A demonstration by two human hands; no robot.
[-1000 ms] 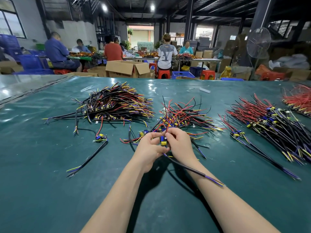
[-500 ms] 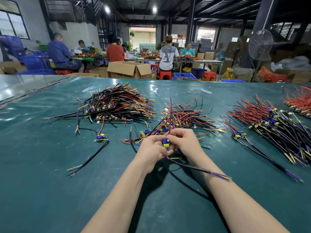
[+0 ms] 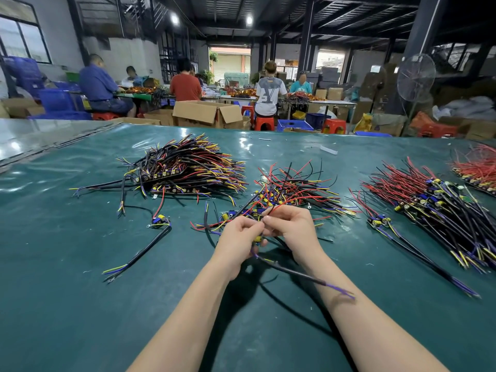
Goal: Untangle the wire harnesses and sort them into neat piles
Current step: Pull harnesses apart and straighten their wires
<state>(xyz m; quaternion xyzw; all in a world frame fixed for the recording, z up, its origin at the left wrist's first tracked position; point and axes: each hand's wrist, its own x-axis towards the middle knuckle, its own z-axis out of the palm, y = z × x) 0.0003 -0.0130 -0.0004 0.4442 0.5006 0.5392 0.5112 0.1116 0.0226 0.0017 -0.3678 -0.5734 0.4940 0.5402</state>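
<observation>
On the green table (image 3: pixel 80 304), my left hand (image 3: pixel 237 244) and my right hand (image 3: pixel 291 228) meet at the centre and both pinch one wire harness (image 3: pixel 298 275). Its black lead with a purple tip trails toward me across my right forearm. Right behind my hands lies a tangled heap (image 3: pixel 292 189) of red, black and yellow wires. A big stacked pile (image 3: pixel 185 167) sits at the back left. A long pile (image 3: pixel 434 205) of harnesses lies at the right. One single harness (image 3: pixel 150 237) rests alone at the left.
A further red-wire pile (image 3: pixel 477 170) touches the right edge. A small white scrap (image 3: pixel 328 149) lies far back on the table. Beyond the table stand cardboard boxes (image 3: pixel 206 114), red stools, a standing fan (image 3: pixel 416 79) and several seated people at other benches.
My hands have lifted slightly and turned the harness; its small blue and yellow part is now mostly hidden between my fingers. The trailing lead has swung nearer along my right forearm.
</observation>
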